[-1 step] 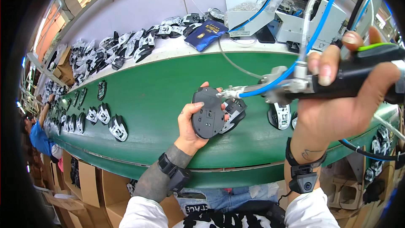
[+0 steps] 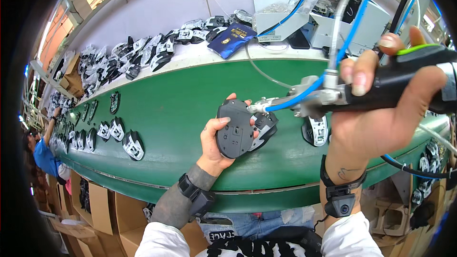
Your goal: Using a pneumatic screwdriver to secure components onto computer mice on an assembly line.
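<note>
My left hand (image 2: 214, 138) is closed around a black computer mouse (image 2: 235, 133), its flat underside facing up with small holes and slots showing. My right hand (image 2: 381, 100) grips a black screwdriver (image 2: 364, 96) with a green lever, a metal nose and air tubes attached. The driver's nozzle (image 2: 257, 108) points left, at the mouse's upper right edge; whether it touches cannot be made out. Another mouse part (image 2: 264, 128), black and grey, shows just right of my left fingers, partly hidden.
A green conveyor belt (image 2: 181, 162) runs across, carrying several mouse shells (image 2: 133, 144) at left and one mouse shell (image 2: 314, 131) at right. Behind it, a white shelf (image 2: 190, 58) holds piled mouse parts, a blue packet (image 2: 231, 40) and white boxes (image 2: 283, 24). A person in blue (image 2: 46, 154) works far left.
My right hand and the screwdriver have shifted slightly left, the nozzle moving a little along the mouse's edge. My left hand stays nearly in place, still holding the mouse.
</note>
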`<state>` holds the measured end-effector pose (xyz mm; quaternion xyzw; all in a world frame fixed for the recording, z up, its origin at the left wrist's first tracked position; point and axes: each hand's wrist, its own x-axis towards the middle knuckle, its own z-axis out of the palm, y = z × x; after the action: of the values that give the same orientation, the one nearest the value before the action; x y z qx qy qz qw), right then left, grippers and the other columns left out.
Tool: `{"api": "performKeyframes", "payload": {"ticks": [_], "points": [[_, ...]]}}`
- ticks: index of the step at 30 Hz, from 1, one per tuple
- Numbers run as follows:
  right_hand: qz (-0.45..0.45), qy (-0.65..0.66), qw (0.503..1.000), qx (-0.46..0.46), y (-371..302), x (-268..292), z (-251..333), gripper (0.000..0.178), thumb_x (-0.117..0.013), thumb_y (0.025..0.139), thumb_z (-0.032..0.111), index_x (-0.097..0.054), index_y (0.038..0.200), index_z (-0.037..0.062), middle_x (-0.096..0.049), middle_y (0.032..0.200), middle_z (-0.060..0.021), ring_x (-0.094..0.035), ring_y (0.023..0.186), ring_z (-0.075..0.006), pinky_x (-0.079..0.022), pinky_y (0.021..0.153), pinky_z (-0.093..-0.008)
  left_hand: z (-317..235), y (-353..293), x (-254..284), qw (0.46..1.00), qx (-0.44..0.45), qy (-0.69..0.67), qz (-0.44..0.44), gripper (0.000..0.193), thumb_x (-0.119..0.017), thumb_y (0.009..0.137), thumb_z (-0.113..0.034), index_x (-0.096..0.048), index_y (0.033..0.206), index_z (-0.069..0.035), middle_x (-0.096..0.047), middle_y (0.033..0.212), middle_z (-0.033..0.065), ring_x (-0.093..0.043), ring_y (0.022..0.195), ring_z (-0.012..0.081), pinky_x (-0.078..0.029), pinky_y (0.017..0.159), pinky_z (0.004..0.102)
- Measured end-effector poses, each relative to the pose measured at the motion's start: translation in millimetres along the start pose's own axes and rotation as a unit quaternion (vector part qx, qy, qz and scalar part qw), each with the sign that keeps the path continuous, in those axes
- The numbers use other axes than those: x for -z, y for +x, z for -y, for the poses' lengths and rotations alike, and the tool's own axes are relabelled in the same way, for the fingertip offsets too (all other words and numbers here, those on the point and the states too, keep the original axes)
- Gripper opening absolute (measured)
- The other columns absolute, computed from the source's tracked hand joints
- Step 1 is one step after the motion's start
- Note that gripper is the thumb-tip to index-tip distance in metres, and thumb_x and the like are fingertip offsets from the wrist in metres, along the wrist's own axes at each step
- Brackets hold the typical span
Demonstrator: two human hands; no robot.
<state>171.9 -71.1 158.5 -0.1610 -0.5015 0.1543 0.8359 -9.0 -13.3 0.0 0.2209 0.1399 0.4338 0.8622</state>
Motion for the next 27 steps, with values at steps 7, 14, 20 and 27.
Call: {"api": "performKeyframes", "payload": {"ticks": [7,14,20,27], "points": [[0.000,-0.014,1.000,-0.001,-5.2,-6.2,-9.4,0.059,-0.043,0.095,0.052,-0.038,0.127,0.0036,-0.056,0.095,-0.0064,-0.047,0.053,-0.0122,-0.039,0.056,-0.0299,0.8,-4.4,-1.5,1.000,0.017,-0.013,0.022,0.072,-0.055,0.073,-0.022,-0.031,0.141,-0.014,-0.039,0.135,0.0184,-0.055,0.101,0.0303,-0.054,0.081,0.0496],[0.027,-0.025,0.999,-0.020,-6.4,-2.2,-6.4,0.059,-0.040,0.096,0.053,-0.037,0.128,0.0040,-0.054,0.093,-0.0066,-0.048,0.054,-0.0121,-0.040,0.057,-0.0300,0.0,-3.3,-3.0,0.998,0.021,-0.009,0.066,0.074,-0.055,0.072,-0.023,-0.030,0.142,-0.014,-0.038,0.137,0.0176,-0.056,0.105,0.0315,-0.054,0.084,0.0500],[-0.020,-0.022,0.998,-0.048,-4.6,4.1,-8.4,0.058,-0.045,0.095,0.050,-0.040,0.127,0.0025,-0.055,0.100,-0.0089,-0.048,0.056,-0.0116,-0.039,0.059,-0.0293,-6.0,12.6,13.4,0.997,-0.052,0.046,-0.035,0.060,-0.052,0.079,-0.021,-0.036,0.136,-0.012,-0.047,0.127,0.0153,-0.060,0.094,0.0276,-0.055,0.075,0.0465],[0.052,0.014,0.990,-0.132,-12.9,-11.3,-1.6,0.061,-0.042,0.095,0.052,-0.035,0.131,0.0030,-0.054,0.102,-0.0080,-0.046,0.056,-0.0107,-0.038,0.059,-0.0286,-19.4,22.2,22.4,0.993,-0.094,0.013,-0.068,0.056,-0.050,0.080,-0.024,-0.039,0.134,-0.014,-0.049,0.124,0.0135,-0.059,0.093,0.0258,-0.052,0.078,0.0482]]}}
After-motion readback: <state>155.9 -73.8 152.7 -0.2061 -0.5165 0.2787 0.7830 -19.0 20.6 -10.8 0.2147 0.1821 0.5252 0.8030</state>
